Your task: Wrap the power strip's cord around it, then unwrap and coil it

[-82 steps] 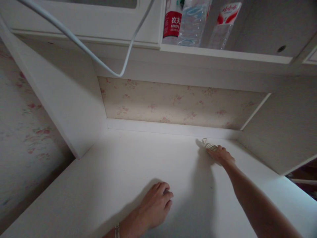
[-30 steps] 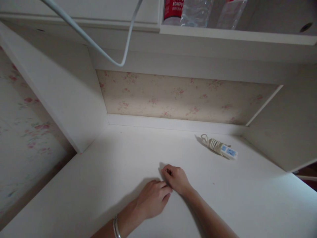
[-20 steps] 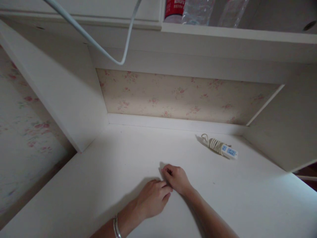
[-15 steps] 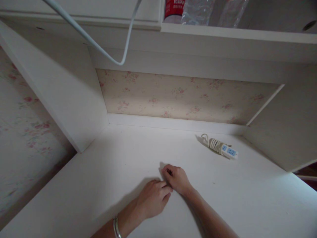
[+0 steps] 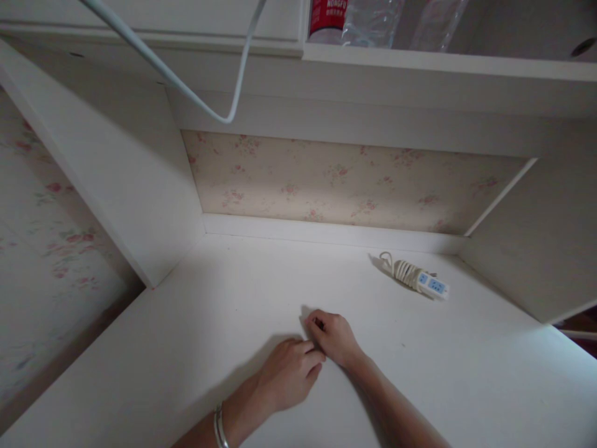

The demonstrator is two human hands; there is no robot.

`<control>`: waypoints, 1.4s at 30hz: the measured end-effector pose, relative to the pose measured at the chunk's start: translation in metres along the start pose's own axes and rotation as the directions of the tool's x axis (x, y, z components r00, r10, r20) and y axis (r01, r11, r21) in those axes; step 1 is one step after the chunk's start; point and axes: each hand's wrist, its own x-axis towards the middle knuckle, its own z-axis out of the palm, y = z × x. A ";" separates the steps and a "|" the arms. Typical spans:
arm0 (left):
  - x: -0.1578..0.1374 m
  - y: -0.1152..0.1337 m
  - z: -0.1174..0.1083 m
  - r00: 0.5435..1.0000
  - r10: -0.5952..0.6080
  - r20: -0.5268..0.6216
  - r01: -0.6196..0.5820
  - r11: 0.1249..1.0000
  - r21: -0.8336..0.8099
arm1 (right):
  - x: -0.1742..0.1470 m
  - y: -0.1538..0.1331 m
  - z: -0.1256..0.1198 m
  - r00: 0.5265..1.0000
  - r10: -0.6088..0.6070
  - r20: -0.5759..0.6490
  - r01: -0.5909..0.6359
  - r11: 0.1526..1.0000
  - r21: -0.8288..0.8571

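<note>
Both of my hands rest on the white desktop point(image 5: 186, 348) near its front middle, touching each other. My left hand point(image 5: 291, 374) lies palm down with its fingers loosely bent and a little apart. Its fingertips meet the heel of my right hand point(image 5: 333, 336), and nothing shows in its grasp. The right one is curled into a loose fist on its side, with a dark hollow between thumb and fingers and no object visible there. A silver bangle point(image 5: 220, 426) circles my left wrist. Farther back on the right lies a white power strip point(image 5: 433, 285) with its cord wound around it.
A white cable point(image 5: 196, 98) hangs down in front of the upper cabinet. On the shelf point(image 5: 443, 60) above stand a red-labelled package point(image 5: 328, 18) and clear plastic bottles point(image 5: 373, 22). White side panels point(image 5: 116, 155) flank the desk, with floral wallpaper point(image 5: 336, 180) behind.
</note>
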 end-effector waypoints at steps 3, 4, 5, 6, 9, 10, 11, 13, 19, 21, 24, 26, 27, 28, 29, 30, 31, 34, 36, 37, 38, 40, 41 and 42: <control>0.000 0.000 0.000 1.000 0.002 0.002 -0.002 1.000 -0.003 | 0.000 0.000 0.000 1.000 0.000 -0.003 0.000 1.000 0.006; 0.000 0.000 0.001 1.000 0.001 0.003 -0.001 1.000 -0.004 | -0.001 0.000 0.001 1.000 0.003 -0.003 -0.003 1.000 0.008; 0.000 0.000 0.001 1.000 0.000 0.004 0.000 1.000 -0.005 | -0.001 0.000 0.001 1.000 0.003 -0.001 -0.003 1.000 0.010; 0.000 0.000 0.001 1.000 0.000 0.007 0.000 1.000 -0.008 | -0.001 0.001 0.001 1.000 0.004 0.001 -0.004 1.000 0.012; 0.000 0.000 0.000 1.000 -0.003 0.015 0.003 1.000 -0.017 | 0.000 0.001 0.001 1.000 0.003 0.009 -0.004 1.000 0.017; 0.000 0.000 0.000 1.000 -0.005 0.017 0.005 1.000 -0.020 | 0.000 0.002 0.002 1.000 0.003 0.009 -0.003 1.000 0.017; 0.000 0.000 0.000 1.000 -0.008 0.016 0.008 1.000 -0.023 | 0.000 0.002 0.002 1.000 0.002 0.009 -0.002 1.000 0.018; -0.001 0.000 -0.001 1.000 -0.014 0.016 0.015 1.000 -0.024 | 0.000 0.003 0.002 1.000 -0.003 0.009 0.003 1.000 0.020; 0.000 0.000 -0.001 1.000 -0.014 0.028 0.015 1.000 -0.022 | -0.001 0.004 0.002 1.000 -0.006 0.005 0.006 1.000 0.009; 0.000 0.000 -0.001 0.999 -0.014 0.031 0.015 1.000 -0.022 | -0.001 0.003 0.002 1.000 -0.011 0.005 0.011 1.000 0.007; 0.000 0.000 -0.001 0.999 -0.012 0.033 0.013 1.000 -0.023 | -0.001 0.002 0.002 1.000 -0.010 0.000 0.010 1.000 0.001; 0.000 0.000 -0.001 0.999 -0.011 0.033 0.012 1.000 -0.022 | -0.001 0.002 0.002 1.000 -0.009 -0.002 0.009 1.000 -0.003; 0.001 -0.001 -0.001 0.999 -0.012 0.031 0.013 1.000 -0.022 | -0.001 0.002 0.002 1.000 -0.009 -0.002 0.009 1.000 -0.005; 0.001 -0.001 -0.001 0.999 -0.012 0.030 0.013 1.000 -0.022 | -0.001 0.002 0.002 1.000 -0.009 -0.001 0.009 1.000 -0.008; 0.001 -0.001 -0.001 1.000 -0.013 0.028 0.014 1.000 -0.022 | -0.001 0.002 0.002 1.000 -0.009 -0.001 0.009 1.000 -0.011; 0.000 -0.001 -0.001 1.000 -0.013 0.027 0.014 1.000 -0.022 | -0.001 0.003 0.002 1.000 -0.008 -0.001 0.008 1.000 -0.013; 0.000 -0.001 -0.001 1.000 -0.013 0.026 0.014 1.000 -0.021 | -0.001 0.003 0.002 1.000 -0.009 -0.001 0.009 1.000 -0.015; 0.000 0.000 0.000 1.000 -0.013 0.021 0.013 1.000 -0.018 | -0.001 0.004 0.002 1.000 -0.013 -0.002 0.013 1.000 -0.013; 0.000 0.000 0.000 1.000 -0.012 0.019 0.013 1.000 -0.016 | -0.001 0.004 0.003 1.000 -0.012 -0.001 0.012 1.000 -0.010; 0.000 0.000 0.001 1.000 -0.012 0.019 0.013 1.000 -0.016 | -0.001 0.004 0.003 1.000 -0.011 0.000 0.011 1.000 -0.008; 0.000 0.000 0.001 1.000 -0.013 0.018 0.013 1.000 -0.015 | -0.001 0.004 0.003 1.000 -0.010 0.002 0.010 1.000 -0.007; 0.000 -0.001 0.002 1.000 -0.015 0.017 0.015 1.000 -0.015 | 0.000 0.003 0.003 1.000 -0.008 0.003 0.008 1.000 -0.007; 0.000 -0.001 0.002 1.000 -0.017 0.016 0.017 1.000 -0.015 | 0.000 0.003 0.003 1.000 -0.009 0.003 0.009 1.000 -0.008; 0.000 -0.001 0.002 1.000 -0.018 0.014 0.019 1.000 -0.014 | 0.000 0.003 0.002 1.000 -0.011 0.002 0.011 1.000 -0.010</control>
